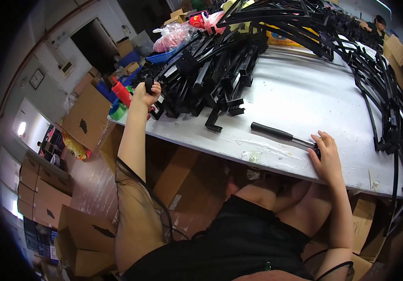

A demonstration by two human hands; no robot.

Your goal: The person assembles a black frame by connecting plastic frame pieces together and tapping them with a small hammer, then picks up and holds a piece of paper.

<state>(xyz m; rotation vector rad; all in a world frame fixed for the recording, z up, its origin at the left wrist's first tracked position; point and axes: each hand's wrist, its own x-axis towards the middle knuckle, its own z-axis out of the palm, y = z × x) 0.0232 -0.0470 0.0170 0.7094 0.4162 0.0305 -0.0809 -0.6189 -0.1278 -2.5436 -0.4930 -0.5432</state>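
Observation:
My left hand (146, 93) reaches to the far left of a white table (299, 98) and is closed around a small black plastic part (149, 84) at the edge of a big heap of black plastic pieces (210, 70). Near the table's front edge, my right hand (325, 157) rests on the head end of a hammer (278, 134) with a black grip, which lies flat on the table. Whether the fingers grip the hammer is hidden.
Long black plastic strips (388, 103) curve along the table's right side. Rolls of tape (117, 110), a red bottle (122, 92) and pink plastic bags (173, 35) sit at the left end. Cardboard boxes (87, 117) stand on the floor and under the table. Another person (378, 23) is at the far end.

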